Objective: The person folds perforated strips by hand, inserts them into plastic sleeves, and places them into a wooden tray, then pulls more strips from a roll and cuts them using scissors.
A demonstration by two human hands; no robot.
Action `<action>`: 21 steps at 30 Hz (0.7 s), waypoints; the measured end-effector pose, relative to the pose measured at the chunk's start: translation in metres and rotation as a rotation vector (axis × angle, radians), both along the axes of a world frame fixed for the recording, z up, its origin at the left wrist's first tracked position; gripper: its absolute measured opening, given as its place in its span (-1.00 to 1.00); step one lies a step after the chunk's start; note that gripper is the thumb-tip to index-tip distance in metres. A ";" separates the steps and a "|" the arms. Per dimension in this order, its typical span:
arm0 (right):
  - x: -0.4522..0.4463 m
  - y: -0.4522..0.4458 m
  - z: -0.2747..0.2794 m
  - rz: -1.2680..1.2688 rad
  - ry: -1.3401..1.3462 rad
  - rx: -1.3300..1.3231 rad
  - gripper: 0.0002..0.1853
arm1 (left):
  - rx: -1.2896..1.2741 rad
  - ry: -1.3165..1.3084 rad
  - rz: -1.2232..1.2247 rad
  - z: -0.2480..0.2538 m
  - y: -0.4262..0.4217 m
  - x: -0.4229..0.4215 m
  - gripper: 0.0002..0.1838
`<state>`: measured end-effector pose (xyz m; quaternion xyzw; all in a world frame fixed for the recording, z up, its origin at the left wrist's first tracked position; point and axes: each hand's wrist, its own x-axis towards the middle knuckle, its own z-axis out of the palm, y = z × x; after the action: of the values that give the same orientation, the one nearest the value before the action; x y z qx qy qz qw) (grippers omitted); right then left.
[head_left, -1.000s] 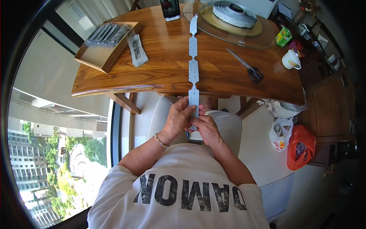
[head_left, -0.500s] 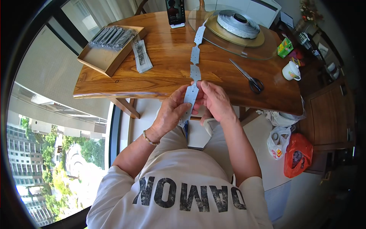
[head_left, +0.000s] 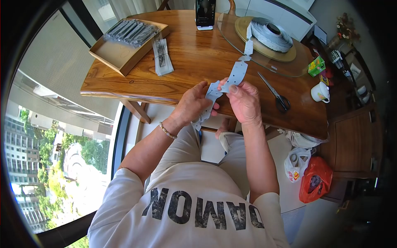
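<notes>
A strip of pale blue-white linked tags with small dark dots runs from a large coiled roll down to my hands. My left hand is closed around the lower part of the strip, its free end hanging below the fingers. Just right of it, my right hand pinches a tag farther up, thumb on top. Between the hands the strip bends at a narrow joint.
Black-handled scissors lie right of my right hand. On the left are a wooden tray of plastic-wrapped pieces and a flat packet. A phone stands at the back. A lidded mug is at the right edge.
My right hand has moved up and right along the strip, now gripping a tag higher up. The strip's upper part now slants rightward, and the section at my left hand is bent.
</notes>
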<state>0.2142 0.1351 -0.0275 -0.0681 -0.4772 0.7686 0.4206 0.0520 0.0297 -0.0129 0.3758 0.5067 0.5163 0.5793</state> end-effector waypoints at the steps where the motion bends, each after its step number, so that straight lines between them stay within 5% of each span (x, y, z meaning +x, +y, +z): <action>1: 0.000 0.001 -0.001 0.047 0.027 -0.028 -0.74 | -0.008 -0.007 -0.011 0.000 0.001 0.001 -0.19; 11: 0.000 -0.007 0.008 0.079 -0.040 -0.229 -0.28 | 0.246 0.221 -0.046 -0.006 -0.016 0.011 -0.38; 16: 0.017 -0.006 0.006 0.054 -0.078 -0.265 -0.37 | 0.196 0.169 -0.164 -0.009 -0.016 0.012 -0.54; 21: 0.078 0.015 0.002 -0.532 -0.777 0.386 -0.70 | 0.103 -0.063 -0.164 -0.015 -0.020 0.008 -0.63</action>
<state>0.2926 0.1501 -0.0251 -0.3892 -0.6977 0.4508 0.3982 0.0598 0.0098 -0.0276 0.4291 0.4285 0.5039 0.6151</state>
